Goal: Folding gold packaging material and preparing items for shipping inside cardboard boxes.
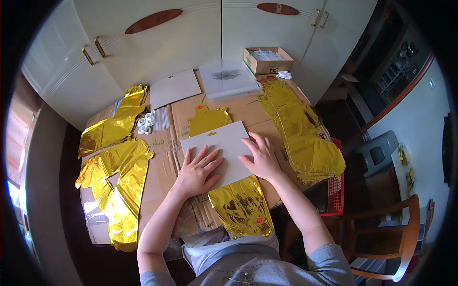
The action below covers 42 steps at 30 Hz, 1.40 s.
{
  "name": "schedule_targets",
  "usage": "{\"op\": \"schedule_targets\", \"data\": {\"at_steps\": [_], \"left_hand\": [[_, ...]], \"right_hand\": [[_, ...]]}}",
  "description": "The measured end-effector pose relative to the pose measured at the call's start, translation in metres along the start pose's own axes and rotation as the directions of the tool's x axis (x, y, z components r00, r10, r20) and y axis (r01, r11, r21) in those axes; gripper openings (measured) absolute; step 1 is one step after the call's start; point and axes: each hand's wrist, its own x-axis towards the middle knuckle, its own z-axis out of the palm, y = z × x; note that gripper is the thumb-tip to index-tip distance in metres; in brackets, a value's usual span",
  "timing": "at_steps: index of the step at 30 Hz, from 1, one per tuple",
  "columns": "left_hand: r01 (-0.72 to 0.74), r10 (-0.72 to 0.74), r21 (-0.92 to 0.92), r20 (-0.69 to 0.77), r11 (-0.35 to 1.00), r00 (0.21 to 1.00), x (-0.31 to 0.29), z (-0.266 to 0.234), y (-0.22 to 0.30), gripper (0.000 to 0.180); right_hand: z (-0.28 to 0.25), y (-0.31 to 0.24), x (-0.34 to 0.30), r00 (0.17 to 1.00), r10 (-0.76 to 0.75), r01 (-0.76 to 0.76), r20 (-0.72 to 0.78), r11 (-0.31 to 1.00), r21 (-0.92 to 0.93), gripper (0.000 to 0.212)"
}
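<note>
A pale grey card (229, 157) with a hang slot near its far edge lies on a flat gold foil balloon (241, 202). The foil shows beyond the card's far edge and hangs toward me past its near edge; the card hides its middle. My left hand (196, 171) rests flat on the card's left side, fingers spread. At the card's right edge is my right hand (260, 156), its fingers apart and their tips on the card. Neither hand grips anything.
Cardboard (157, 176) covers the table. More gold foil balloons (114, 171) lie left, another (300, 133) right. Behind are white ribbon rolls (146, 122), clear straws (162, 118), another card (175, 88), a clear-wrapped stack (229, 82) and an open box (268, 62). A wooden chair (405, 238) stands right.
</note>
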Motion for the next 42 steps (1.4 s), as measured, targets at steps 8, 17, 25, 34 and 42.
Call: {"op": "schedule_targets", "data": {"at_steps": [8,17,25,34,42], "left_hand": [[-0.024,0.023,0.013,0.006,1.000,1.000,0.0007,-0.0004,-0.0006,0.049],[-0.043,0.044,0.027,-0.036,0.999,0.998,0.0018,0.0039,-0.0024,0.040],[-0.049,0.051,0.037,-0.046,0.998,0.998,0.0007,0.0017,-0.0008,0.040],[-0.053,0.055,0.055,-0.035,0.997,0.998,0.0004,0.0012,0.0003,0.039],[-0.065,0.070,0.076,-0.063,0.995,0.996,0.0010,0.0028,-0.0008,0.038]], "right_hand": [[-0.0045,0.0001,-0.0001,0.990,-0.087,0.094,0.112,0.994,-0.057,0.068],[-0.0044,0.0003,0.0000,0.986,-0.064,0.075,0.151,0.995,-0.065,0.066],[-0.0086,-0.0032,0.0011,0.979,-0.076,0.091,0.190,0.993,-0.069,0.069],[-0.0078,-0.0020,-0.0002,0.975,-0.090,0.103,0.203,0.993,-0.056,0.072],[-0.0073,-0.0008,-0.0021,0.966,-0.105,0.122,0.235,0.991,-0.059,0.071]]}}
